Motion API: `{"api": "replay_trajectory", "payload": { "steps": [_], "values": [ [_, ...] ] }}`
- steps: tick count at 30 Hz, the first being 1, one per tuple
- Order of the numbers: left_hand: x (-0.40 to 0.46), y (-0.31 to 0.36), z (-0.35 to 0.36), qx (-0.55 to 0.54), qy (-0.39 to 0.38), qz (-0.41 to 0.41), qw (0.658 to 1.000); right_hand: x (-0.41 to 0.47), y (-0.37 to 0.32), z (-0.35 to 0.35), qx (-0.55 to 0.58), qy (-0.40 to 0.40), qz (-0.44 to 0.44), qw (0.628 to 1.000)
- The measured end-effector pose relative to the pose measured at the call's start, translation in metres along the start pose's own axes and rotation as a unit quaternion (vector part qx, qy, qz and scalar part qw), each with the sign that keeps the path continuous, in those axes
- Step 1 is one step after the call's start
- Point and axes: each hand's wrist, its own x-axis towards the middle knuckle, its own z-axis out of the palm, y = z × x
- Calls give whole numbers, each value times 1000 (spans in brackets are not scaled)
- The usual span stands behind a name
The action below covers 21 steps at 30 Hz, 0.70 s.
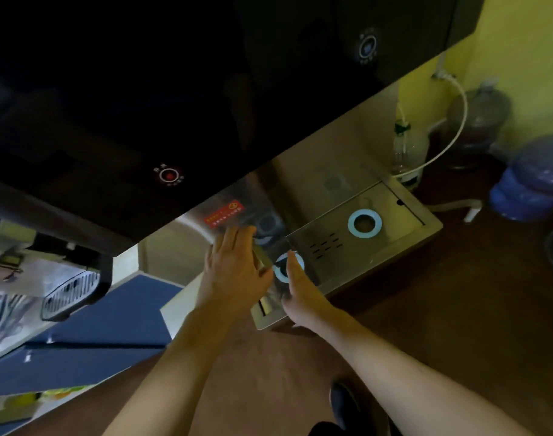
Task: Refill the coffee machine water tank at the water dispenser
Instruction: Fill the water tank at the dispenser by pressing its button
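A clear water tank (273,278) stands between my two hands on the steel drip tray (394,247) of the water dispenser (206,105). It sits over the left blue ring (281,273) and is so transparent that its edges are faint. My left hand (234,269) presses flat against its left side and my right hand (300,291) against its right side. On the black front panel above, a red-lit button (169,175) lies left of a blue-lit button (368,47). A second blue ring (364,223) on the tray is uncovered.
A coffee machine with a metal drip grille (70,287) stands on the blue cabinet (95,341) at the left. Large water jugs (536,180) and a white hose (451,130) are by the yellow wall at the right. My shoe (344,401) is on the brown floor.
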Motion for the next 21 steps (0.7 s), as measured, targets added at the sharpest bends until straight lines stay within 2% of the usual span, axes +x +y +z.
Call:
{"api": "replay_trajectory", "payload": {
  "steps": [5, 10, 13, 17, 21],
  "values": [
    [-5, -3, 0, -156, 19, -70, 985, -11, -1, -32, -119, 109, -35, 986],
    [-8, 20, 0, -269, 47, -77, 959, -21, 1, -110, -297, 252, -149, 909],
    [-6, 38, -1, -314, 47, -73, 945, -21, -5, -168, -413, 231, -208, 856],
    [5, 66, 0, -296, 6, -84, 951, -13, -5, -228, -542, 171, -300, 766],
    [19, 98, 16, -251, -46, -104, 961, -3, 2, -266, -589, 139, -332, 724]
  ]
}}
